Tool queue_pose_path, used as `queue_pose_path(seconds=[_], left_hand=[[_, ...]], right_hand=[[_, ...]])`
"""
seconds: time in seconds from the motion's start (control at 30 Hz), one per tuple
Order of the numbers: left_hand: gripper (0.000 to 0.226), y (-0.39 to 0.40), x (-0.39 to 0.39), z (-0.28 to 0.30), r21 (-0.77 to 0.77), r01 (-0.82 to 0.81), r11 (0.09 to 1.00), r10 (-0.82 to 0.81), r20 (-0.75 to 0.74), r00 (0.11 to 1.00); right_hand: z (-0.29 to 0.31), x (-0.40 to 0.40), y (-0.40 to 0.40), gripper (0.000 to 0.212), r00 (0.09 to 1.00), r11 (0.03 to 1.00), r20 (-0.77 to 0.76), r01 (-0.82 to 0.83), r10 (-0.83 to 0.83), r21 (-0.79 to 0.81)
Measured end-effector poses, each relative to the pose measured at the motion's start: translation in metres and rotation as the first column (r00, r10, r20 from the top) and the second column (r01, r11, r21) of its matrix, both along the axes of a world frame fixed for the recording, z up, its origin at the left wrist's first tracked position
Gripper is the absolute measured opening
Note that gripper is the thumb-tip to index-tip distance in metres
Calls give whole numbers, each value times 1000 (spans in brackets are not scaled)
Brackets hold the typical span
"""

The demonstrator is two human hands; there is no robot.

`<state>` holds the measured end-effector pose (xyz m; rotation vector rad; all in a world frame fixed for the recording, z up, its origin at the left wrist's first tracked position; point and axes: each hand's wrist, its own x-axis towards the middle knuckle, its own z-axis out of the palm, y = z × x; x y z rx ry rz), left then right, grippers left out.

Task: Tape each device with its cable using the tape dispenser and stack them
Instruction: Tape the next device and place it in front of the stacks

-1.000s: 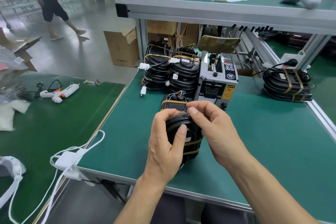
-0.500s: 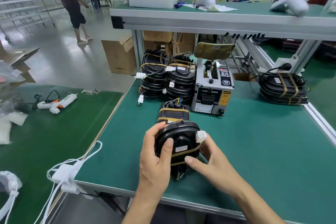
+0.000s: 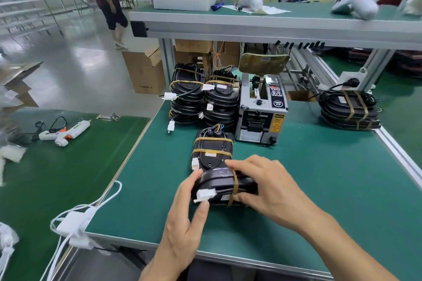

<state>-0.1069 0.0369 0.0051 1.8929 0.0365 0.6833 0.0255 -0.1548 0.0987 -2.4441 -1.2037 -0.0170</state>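
Held between both hands, left hand point(image 3: 182, 219) and right hand point(image 3: 269, 191) gripping the taped device point(image 3: 219, 186); risk of snagging the white connector point(image 3: 205, 194) under the left thumb.

place: factory assembly floor
bench point(image 3: 319, 189): green mat top, aluminium-profile frame, upper shelf point(image 3: 251, 23)
kit: electric tape dispenser point(image 3: 262, 109), glue gun point(image 3: 66, 131) on the neighbouring bench
stock: stacks of taped black devices point(image 3: 205, 98), cardboard boxes point(image 3: 146, 70)
floor: polished concrete point(image 3: 68, 64), wire racks behind
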Motion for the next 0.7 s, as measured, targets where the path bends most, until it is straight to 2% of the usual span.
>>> queue_pose_path(seconds=[0.1,0.2,0.3,0.37,0.43,0.47,0.53,0.6,0.63,0.7], left_hand=[[64,8,-9,-13,92,-5,996,8,-31,999],[61,11,-9,-21,40,-60,997,62,-61,996],[53,9,-1,-25,-22,-111,994,110,-67,992],[50,8,2,-28,-39,-124,991,122,-62,991],[51,8,3,-29,-55,-134,989,131,-62,989],[51,9,3,-29,-59,-142,988,138,-62,988],[50,9,5,-29,-56,-155,986,152,-60,987],[49,9,7,-29,-52,-160,986,157,-58,986],[49,9,7,-29,-49,-159,986,156,-58,986],[49,9,7,-30,-46,-153,987,150,-55,987]], right_hand=[[-6,-2,9,74,996,999,81,-24,27,-42],[-8,-5,17,73,987,994,149,-53,66,-93],[-2,-6,20,72,987,987,145,-54,76,-150],[6,-5,17,68,991,983,79,-96,109,-156],[14,0,11,60,989,993,-90,-118,115,-22],[17,5,8,55,982,994,-171,-70,84,85],[19,24,6,40,948,944,-311,158,-63,290],[14,54,10,16,853,785,-464,451,-239,425],[9,68,12,11,774,683,-558,582,-300,441],[-1,94,19,15,623,520,-699,750,-350,408]])
